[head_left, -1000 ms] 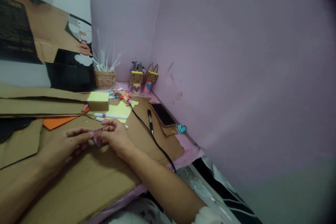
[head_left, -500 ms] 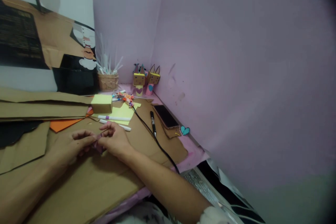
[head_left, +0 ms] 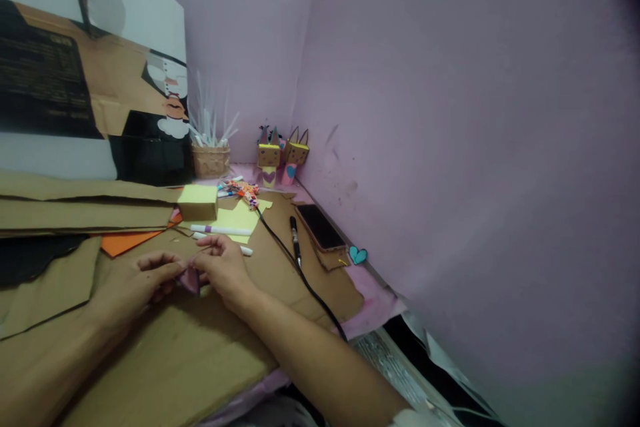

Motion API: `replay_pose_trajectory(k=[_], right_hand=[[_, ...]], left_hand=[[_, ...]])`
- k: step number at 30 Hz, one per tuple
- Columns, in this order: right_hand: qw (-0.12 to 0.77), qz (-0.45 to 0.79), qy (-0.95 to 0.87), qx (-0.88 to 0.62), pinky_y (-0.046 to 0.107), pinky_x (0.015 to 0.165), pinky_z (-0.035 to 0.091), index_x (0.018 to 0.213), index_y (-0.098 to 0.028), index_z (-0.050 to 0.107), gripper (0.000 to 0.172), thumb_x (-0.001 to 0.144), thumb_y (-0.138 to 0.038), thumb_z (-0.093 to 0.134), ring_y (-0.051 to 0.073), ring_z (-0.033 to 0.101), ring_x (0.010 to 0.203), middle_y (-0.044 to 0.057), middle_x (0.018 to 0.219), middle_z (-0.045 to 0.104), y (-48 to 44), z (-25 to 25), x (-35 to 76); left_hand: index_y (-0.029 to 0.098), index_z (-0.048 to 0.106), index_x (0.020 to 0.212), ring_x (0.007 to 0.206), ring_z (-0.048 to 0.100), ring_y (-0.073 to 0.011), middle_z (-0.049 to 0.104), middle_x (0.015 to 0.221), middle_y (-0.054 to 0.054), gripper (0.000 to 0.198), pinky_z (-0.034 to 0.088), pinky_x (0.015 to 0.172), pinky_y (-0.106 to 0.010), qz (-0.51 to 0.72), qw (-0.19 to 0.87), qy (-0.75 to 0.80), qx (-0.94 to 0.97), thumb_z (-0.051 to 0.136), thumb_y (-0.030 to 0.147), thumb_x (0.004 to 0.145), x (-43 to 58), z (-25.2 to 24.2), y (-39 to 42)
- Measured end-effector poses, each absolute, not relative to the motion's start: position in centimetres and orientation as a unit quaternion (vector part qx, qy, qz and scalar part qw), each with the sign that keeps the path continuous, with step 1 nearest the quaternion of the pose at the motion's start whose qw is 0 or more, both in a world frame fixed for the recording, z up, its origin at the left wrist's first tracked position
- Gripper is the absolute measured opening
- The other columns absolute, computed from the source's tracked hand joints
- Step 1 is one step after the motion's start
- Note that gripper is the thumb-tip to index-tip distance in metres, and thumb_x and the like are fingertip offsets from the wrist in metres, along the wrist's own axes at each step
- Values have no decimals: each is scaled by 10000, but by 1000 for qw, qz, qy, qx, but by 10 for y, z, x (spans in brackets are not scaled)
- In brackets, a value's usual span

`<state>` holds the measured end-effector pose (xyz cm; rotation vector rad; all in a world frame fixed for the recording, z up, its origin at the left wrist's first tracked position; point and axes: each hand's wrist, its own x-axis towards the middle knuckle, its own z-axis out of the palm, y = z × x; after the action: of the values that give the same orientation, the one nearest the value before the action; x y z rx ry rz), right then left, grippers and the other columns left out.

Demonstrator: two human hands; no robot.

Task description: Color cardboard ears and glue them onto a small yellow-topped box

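A small purple piece [head_left: 190, 282] is held between the two hands, just above the cardboard sheet [head_left: 175, 360] that is laid on the worktop [head_left: 377, 307]. It is pinched at its left by the fingers of the left hand [head_left: 145, 280] and at its upper right by the fingers of the right hand [head_left: 225, 270]; their exact contact is partly hidden. Beyond the right hand, a purple-banded marker [head_left: 223, 230] is rested on yellow paper [head_left: 235, 217], near which a yellow-topped cardboard block [head_left: 198, 203] is placed. Farther right, a black pen [head_left: 295, 240] is set between a black cable [head_left: 277, 240] and a phone [head_left: 321, 225]
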<state>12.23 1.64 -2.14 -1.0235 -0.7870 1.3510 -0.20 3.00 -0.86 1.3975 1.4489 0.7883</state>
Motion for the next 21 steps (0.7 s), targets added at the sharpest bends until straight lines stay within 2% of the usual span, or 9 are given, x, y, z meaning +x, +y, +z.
replay_pose_trajectory(k=[3, 10, 21], right_hand=[[603, 572, -338, -441, 163, 410, 348, 762, -182, 498, 280, 510, -70, 548, 58, 423, 401, -116, 486, 463, 17, -21, 122], [635, 532, -361, -428, 157, 420, 321, 748, -193, 479, 284, 501, -54, 504, 63, 419, 427, -112, 491, 471, 19, -24, 122], [656, 524, -373, -394, 173, 455, 334, 765, -201, 474, 294, 505, -68, 509, 81, 432, 482, -97, 536, 481, 19, -28, 122]], left_hand=[[161, 550, 693, 416, 357, -68, 486, 436, 49, 309, 239, 414, -169, 321, 510, 576, 552, 637, 404, 523, -2, -11, 31], [170, 520, 684, 394, 346, -62, 454, 413, 68, 201, 221, 406, -159, 307, 524, 579, 544, 577, 357, 638, -3, -12, 31], [149, 523, 661, 401, 380, -43, 492, 436, 58, 185, 256, 385, -125, 329, 581, 529, 523, 608, 311, 639, -6, -14, 32]])
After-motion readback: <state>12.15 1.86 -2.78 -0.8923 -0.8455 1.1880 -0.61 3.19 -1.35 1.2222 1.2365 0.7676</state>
